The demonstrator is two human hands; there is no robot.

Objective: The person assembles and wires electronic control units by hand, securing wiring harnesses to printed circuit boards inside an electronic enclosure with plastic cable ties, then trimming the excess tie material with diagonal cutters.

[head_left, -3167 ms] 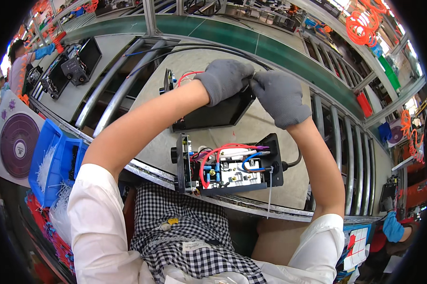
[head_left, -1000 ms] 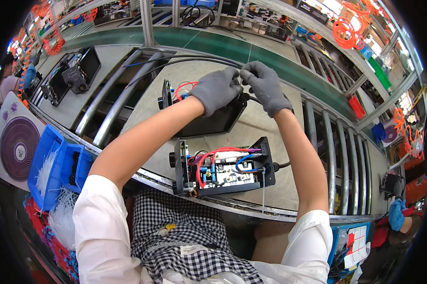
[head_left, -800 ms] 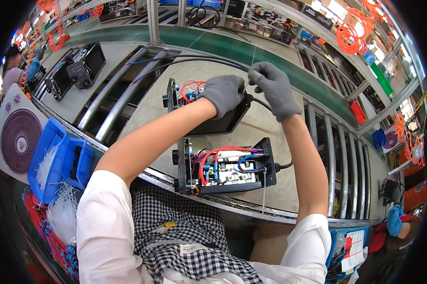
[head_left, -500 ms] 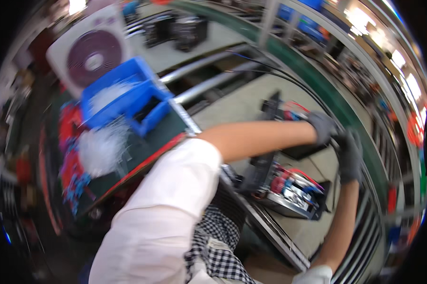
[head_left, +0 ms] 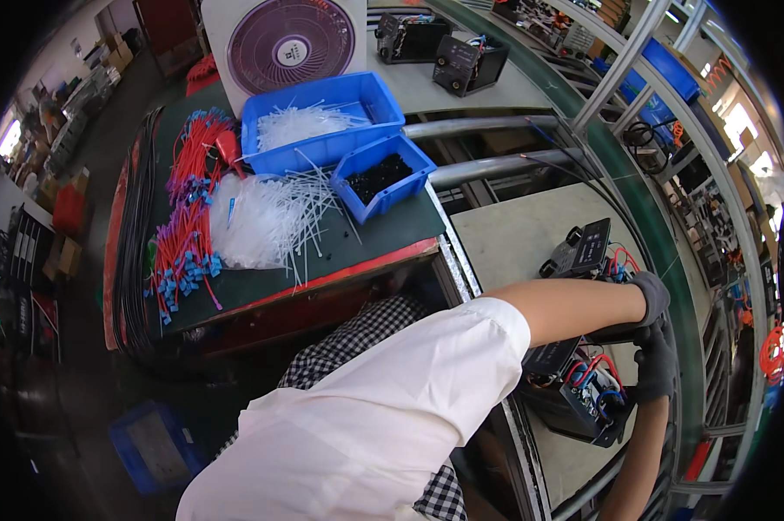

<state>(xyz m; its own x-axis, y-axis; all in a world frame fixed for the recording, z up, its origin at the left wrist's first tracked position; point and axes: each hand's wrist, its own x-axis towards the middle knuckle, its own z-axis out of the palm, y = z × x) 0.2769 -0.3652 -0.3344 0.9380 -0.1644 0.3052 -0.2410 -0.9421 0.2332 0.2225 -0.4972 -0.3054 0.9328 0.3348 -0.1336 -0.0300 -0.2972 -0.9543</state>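
Observation:
My left hand [head_left: 651,298], in a dark grey glove, reaches across to the far side of a black box-shaped electrical unit [head_left: 580,249] with red and blue wires. Its fingers are mostly hidden. Just below it, my right hand [head_left: 653,360], gloved alike, is closed with its fingertips against the left hand. Whatever the two may pinch between them cannot be made out. Beside my right wrist stands a second unit, an open black housing [head_left: 574,404] with red, blue and white wires showing. My left forearm covers part of the space between the units.
Left of the conveyor, a green-topped bench [head_left: 344,252] carries white cable ties [head_left: 266,221], red wires with blue connectors [head_left: 188,234], a large blue bin [head_left: 322,143], a small blue bin [head_left: 383,187] and a fan [head_left: 292,52]. Black cables [head_left: 613,200] run along the conveyor's far side.
The view has swung left, so the bench and units appear farther right in the picture, and blur has lessened. Both hands stay close together by the units.

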